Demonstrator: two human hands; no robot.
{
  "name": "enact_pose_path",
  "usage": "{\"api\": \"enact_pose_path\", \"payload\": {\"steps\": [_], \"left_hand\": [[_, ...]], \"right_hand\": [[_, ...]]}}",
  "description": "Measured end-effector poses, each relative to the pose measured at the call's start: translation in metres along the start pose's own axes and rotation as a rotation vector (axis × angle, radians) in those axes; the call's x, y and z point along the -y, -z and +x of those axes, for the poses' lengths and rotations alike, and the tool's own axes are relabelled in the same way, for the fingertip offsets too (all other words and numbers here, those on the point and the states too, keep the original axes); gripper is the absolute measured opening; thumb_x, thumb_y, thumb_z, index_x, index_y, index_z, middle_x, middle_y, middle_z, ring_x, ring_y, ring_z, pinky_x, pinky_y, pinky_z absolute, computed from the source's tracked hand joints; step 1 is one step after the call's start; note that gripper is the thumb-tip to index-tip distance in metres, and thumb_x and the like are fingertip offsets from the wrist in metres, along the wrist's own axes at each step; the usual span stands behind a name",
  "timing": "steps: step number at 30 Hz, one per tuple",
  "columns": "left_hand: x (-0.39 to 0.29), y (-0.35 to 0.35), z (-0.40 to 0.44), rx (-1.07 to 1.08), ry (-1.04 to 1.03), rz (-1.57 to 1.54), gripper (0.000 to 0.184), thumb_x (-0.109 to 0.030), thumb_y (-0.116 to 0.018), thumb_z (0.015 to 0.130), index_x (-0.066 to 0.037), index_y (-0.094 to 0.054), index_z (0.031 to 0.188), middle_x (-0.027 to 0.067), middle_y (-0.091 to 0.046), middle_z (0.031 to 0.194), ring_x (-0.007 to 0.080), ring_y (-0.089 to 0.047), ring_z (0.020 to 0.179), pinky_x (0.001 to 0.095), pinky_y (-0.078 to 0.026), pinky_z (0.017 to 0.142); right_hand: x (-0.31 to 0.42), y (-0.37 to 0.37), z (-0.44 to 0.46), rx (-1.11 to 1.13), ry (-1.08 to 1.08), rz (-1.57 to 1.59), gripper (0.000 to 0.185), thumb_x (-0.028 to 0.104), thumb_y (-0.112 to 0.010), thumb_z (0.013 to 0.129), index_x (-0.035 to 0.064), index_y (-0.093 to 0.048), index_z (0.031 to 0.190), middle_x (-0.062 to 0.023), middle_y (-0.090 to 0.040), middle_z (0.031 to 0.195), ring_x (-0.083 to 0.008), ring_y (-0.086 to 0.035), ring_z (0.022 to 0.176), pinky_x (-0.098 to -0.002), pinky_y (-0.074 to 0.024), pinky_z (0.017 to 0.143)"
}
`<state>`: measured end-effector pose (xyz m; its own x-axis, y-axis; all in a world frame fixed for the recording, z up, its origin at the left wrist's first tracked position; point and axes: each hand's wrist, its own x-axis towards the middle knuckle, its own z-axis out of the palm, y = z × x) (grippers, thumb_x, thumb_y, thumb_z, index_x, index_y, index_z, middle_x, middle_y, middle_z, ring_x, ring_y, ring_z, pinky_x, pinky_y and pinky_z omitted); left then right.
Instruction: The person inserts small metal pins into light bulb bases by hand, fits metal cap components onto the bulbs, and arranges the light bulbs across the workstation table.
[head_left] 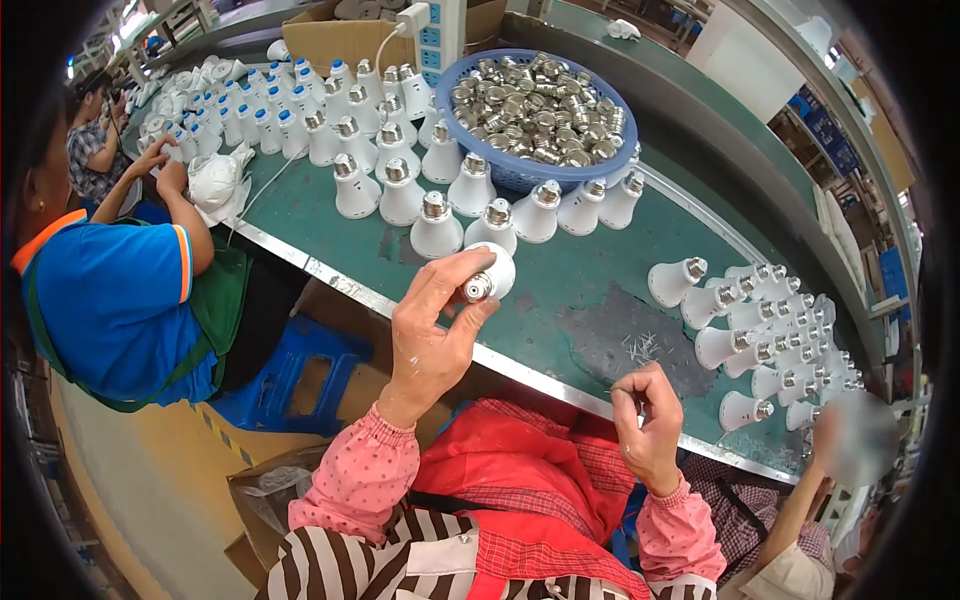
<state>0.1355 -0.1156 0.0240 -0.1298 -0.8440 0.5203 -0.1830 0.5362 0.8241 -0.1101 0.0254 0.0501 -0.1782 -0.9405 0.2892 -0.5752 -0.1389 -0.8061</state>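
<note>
We see the left hand (440,325) gripping one bulb (500,268) between thumb and fingertips, above the near edge of the green worktable (560,265). The bulb has a smooth, matt white housing and a bright, threaded metal cap, which points toward the viewer. The right hand (650,425) is at the table edge with its fingers curled and thumb and index closed together; at this scale we cannot tell whether a small part sits between them. Just beyond it, thin silvery pins (642,347) lie loosely on a dark, irregularly edged mat (595,335). To the right we find a close cluster of capped cones (720,345), many lying tilted. Upright flared housings (437,235) stand in rows on the left, and behind them a round blue-violet plastic basket (520,177) contains heaped, shiny metal caps (540,110).
</note>
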Motion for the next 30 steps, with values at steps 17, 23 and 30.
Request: {"api": "enact_pose_path", "payload": {"steps": [17, 23, 30], "left_hand": [[-0.033, -0.103, -0.026, 0.259, 0.046, -0.195, 0.043, -0.002, -0.084, 0.08, -0.005, -0.071, 0.12, 0.0098, -0.064, 0.104, 0.0258, -0.067, 0.088, 0.0365, -0.054, 0.075], [-0.029, -0.105, -0.029, 0.24, 0.056, -0.245, 0.042, -0.001, -0.082, 0.08, -0.005, -0.07, 0.12, 0.0111, -0.064, 0.105, 0.0291, -0.067, 0.091, 0.0383, -0.054, 0.078], [-0.026, -0.105, -0.03, 0.231, 0.073, -0.298, 0.043, 0.0, -0.081, 0.078, -0.005, -0.07, 0.119, 0.0113, -0.064, 0.104, 0.0321, -0.065, 0.093, 0.0404, -0.053, 0.079]], "right_hand": [[0.016, 0.028, 0.054, 0.06, 0.238, -0.26, 0.016, -0.006, -0.069, 0.085, 0.0017, -0.06, 0.095, -0.0128, -0.056, 0.086, -0.0315, -0.06, 0.071, -0.0405, -0.0497, 0.062], [0.026, 0.025, 0.071, 0.205, 0.363, -0.507, 0.02, 0.001, -0.071, 0.082, 0.0022, -0.056, 0.095, -0.014, -0.052, 0.09, -0.0348, -0.06, 0.082, -0.0445, -0.0505, 0.068], [0.035, 0.023, 0.078, 0.257, 0.468, -0.584, 0.02, -0.007, -0.071, 0.081, 0.0006, -0.06, 0.096, -0.014, -0.053, 0.085, -0.0339, -0.058, 0.075, -0.0427, -0.0473, 0.063]]}}
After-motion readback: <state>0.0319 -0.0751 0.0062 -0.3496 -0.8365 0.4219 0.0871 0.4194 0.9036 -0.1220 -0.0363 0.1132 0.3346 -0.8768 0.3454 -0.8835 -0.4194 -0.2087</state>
